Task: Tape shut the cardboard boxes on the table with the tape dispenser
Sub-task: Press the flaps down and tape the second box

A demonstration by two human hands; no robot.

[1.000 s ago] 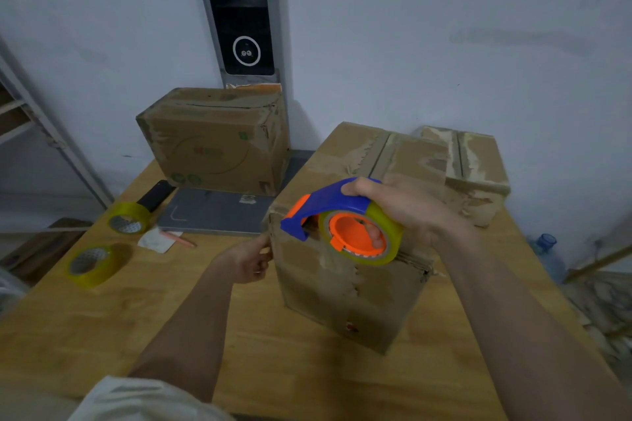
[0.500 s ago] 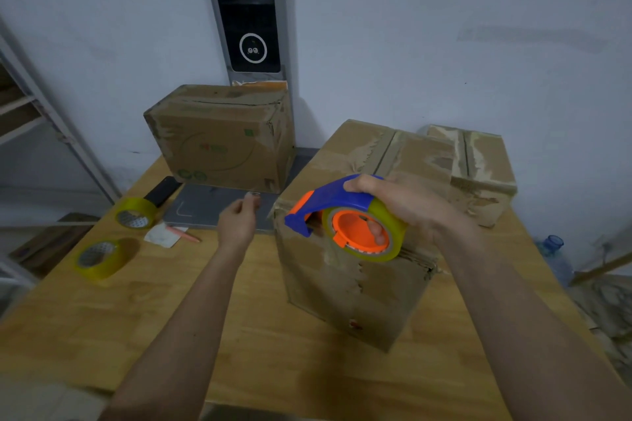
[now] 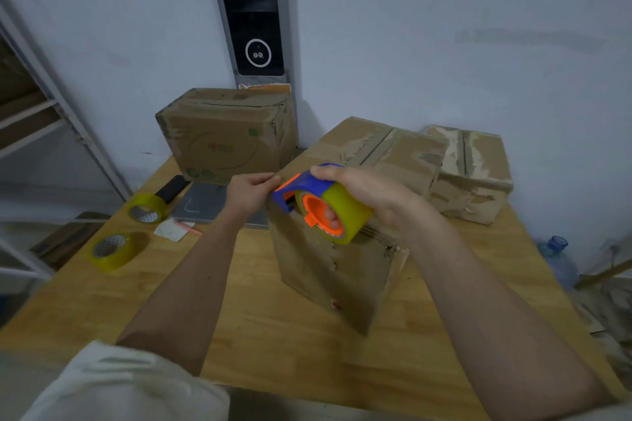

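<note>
Right hand wraps the tape dispenser from above, fingers through the orange core, grip fully closed on it. Dispenser sits at the near top edge of the front cardboard box, blue nose pointing left.

Left hand changed: a second ago it was on the box's left corner, half a second ago it hung in the air beside the box, now it's up at the dispenser's nose. Thumb and fingertips look pinched together right at the orange tip. Probably has the loose tape end, but the tape itself is too clear and small to confirm, so I can't tell what's actually between the fingers.

Meaning: box is no longer steadied by hand. My read is that the step is pulling out a tape tail before laying it on the seam. No fresh strip visible on this box's top seam yet.

Dispenser touches both grips. Front box is directly under them, angled on the counter.

Two more cardboard boxes: back box at the wall, right box just behind the front one. Two spare tape rolls lie well left on the counter.
</note>
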